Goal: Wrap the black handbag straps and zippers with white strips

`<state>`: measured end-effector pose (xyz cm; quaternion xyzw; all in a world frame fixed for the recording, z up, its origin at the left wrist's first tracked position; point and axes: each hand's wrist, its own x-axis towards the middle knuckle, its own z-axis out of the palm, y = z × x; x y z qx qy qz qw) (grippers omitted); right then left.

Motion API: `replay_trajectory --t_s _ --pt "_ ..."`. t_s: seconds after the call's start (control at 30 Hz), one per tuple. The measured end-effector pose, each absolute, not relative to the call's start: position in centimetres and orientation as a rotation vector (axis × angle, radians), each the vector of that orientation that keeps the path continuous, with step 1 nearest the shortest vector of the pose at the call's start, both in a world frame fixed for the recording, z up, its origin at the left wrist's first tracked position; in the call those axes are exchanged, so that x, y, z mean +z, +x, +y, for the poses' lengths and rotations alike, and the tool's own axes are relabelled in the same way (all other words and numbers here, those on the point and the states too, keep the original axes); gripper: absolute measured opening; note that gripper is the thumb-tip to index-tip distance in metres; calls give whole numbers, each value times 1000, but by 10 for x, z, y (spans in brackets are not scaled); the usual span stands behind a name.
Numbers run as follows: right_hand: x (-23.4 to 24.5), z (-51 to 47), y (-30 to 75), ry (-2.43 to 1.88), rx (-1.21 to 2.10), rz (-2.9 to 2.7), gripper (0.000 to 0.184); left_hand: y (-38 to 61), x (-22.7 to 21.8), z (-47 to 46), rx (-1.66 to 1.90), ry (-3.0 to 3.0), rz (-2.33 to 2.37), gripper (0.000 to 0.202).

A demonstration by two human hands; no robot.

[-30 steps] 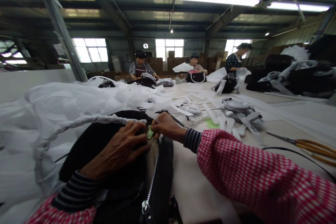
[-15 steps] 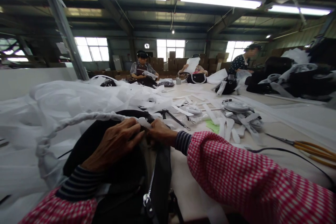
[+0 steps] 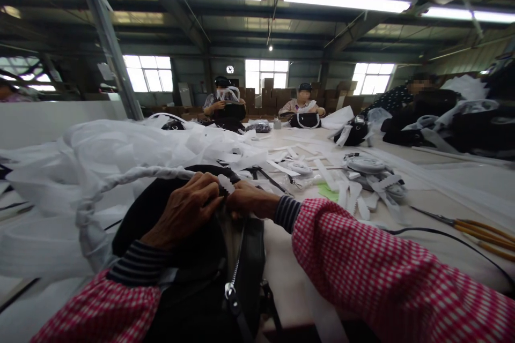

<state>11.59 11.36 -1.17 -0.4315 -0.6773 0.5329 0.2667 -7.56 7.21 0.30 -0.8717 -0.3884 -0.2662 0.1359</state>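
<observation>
A black bag [image 3: 189,278] with an open zipper [image 3: 233,278] lies right in front of me on the table. Its handle [image 3: 132,178] is wound in white wrapping and arcs off to the left. My left hand [image 3: 183,209] and my right hand [image 3: 247,199] meet at the bag's far end. Both pinch a small white piece of wrapping [image 3: 225,185] at the handle's end, fingers closed round it.
Heaps of thin white wrap [image 3: 120,144] lie at left. White strips and tape rolls [image 3: 362,171] litter the middle of the table [image 3: 442,182]. Scissors [image 3: 462,222] and a black cable lie at right. Several people with black bags sit at the far end.
The green tag seen between my hands a second ago is out of sight. My hands have closed together on the white wrapping, and my view has shifted slightly.
</observation>
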Motion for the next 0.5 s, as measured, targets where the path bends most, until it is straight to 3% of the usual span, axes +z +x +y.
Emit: replay_trajectory --t_s 0.07,0.2,0.3,0.5 --pt "-7 114 122 -1107 1482 -1810 13 -75 4 72 -791 -2565 -1066 12" --pt "7 113 149 -967 1298 -1769 17 -73 6 71 -756 -2703 -912 29" --pt "18 110 168 -985 1292 -1691 25 -72 7 71 -641 -2750 -1024 28" --pt "3 86 179 -1037 1251 -1899 15 -64 -4 80 -392 -2810 -1127 18"
